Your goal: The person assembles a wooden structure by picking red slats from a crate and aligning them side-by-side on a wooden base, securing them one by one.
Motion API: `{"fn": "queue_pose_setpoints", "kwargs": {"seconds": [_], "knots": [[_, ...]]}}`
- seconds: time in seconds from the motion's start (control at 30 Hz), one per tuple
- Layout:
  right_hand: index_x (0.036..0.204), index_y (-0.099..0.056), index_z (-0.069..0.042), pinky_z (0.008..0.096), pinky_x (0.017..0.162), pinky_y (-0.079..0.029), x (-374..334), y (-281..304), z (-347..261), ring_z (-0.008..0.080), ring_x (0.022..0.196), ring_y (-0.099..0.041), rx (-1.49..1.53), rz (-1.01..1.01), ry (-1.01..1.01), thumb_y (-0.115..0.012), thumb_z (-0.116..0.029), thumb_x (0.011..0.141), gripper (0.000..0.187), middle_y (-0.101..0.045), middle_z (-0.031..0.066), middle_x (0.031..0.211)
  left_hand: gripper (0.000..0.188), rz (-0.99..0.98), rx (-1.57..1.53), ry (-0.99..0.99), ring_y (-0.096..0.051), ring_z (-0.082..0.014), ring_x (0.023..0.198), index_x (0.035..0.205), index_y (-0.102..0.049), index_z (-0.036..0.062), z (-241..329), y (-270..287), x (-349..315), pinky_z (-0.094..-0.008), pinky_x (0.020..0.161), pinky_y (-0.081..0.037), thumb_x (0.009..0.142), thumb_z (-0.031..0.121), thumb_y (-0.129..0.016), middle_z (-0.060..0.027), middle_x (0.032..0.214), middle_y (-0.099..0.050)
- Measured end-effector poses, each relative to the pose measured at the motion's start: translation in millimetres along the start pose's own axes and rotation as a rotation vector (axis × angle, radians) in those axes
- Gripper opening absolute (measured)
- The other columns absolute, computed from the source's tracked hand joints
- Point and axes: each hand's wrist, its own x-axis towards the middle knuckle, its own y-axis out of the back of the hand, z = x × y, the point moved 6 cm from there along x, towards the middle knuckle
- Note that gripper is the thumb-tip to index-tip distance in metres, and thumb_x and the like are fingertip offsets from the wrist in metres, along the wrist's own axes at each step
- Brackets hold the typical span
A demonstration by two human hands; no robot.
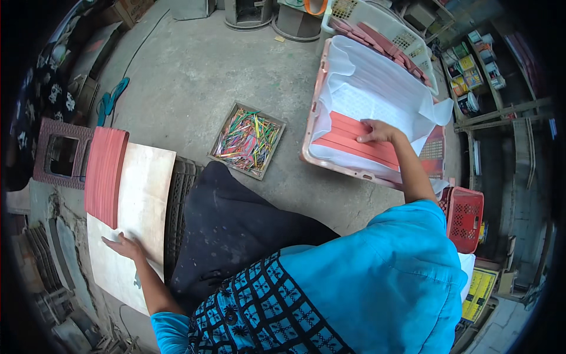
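Observation:
Over a pale wooden board on my left, my left hand is open, fingers stretched, holding nothing. Just beyond it, a thick stack of red flat strips lies on the board. My right hand reaches into a pink plastic crate lined with white sheeting. Its thumb and forefinger are apart, resting on red flat strips laid side by side in the crate. The other fingers of that hand are partly hidden.
A shallow wooden tray of colourful thin slips stands on the concrete floor. Behind the crate is a white basket with more reddish strips. A red basket sits to the right, near shelves with tubs. Teal slippers lie at far left.

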Motion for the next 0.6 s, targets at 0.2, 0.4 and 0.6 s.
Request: {"fn": "queue_pose_setpoints", "kwargs": {"seconds": [0.2, 0.4, 0.6], "knots": [[0.122, -0.047, -0.001, 0.0384, 0.094, -0.038, -4, -13, 14, 0.0317, 0.110, -0.049, 0.203, -0.183, -0.121, -0.081, -0.043, 0.054, 0.087, -0.051, 0.0194, 0.118, 0.066, -0.037, -0.244, 0.167, -0.030, -0.0336, 0.127, 0.136, -0.025, -0.0006, 66, 18, -16, -0.0364, 0.103, -0.025, 0.076, 0.009, -0.051, -0.0204, 0.140, -0.029], [0.111, -0.056, 0.000, 0.0360, 0.084, -0.043, 10, -14, 20, 0.0293, 0.096, -0.056, 0.108, -0.146, -0.131, -0.081, -0.035, 0.053, 0.073, -0.061, 0.0168, 0.100, 0.065, -0.091, -0.307, 0.157, -0.034, -0.0318, 0.125, 0.136, -0.026, 0.0015, 122, 37, -29, -0.0360, 0.101, -0.029, 0.076, 0.009, -0.048, -0.0196, 0.139, -0.031], [0.104, -0.062, -0.002, 0.0363, 0.081, -0.046, 22, -16, 19, 0.0271, 0.091, -0.059, 0.247, -0.264, -0.069, -0.082, -0.033, 0.051, 0.065, -0.063, 0.0140, 0.097, 0.065, -0.123, -0.310, 0.154, -0.036, -0.0300, 0.123, 0.136, -0.026, -0.0015, 127, 37, -38, -0.0362, 0.098, -0.031, 0.076, 0.007, -0.048, -0.0196, 0.139, -0.032]]}}
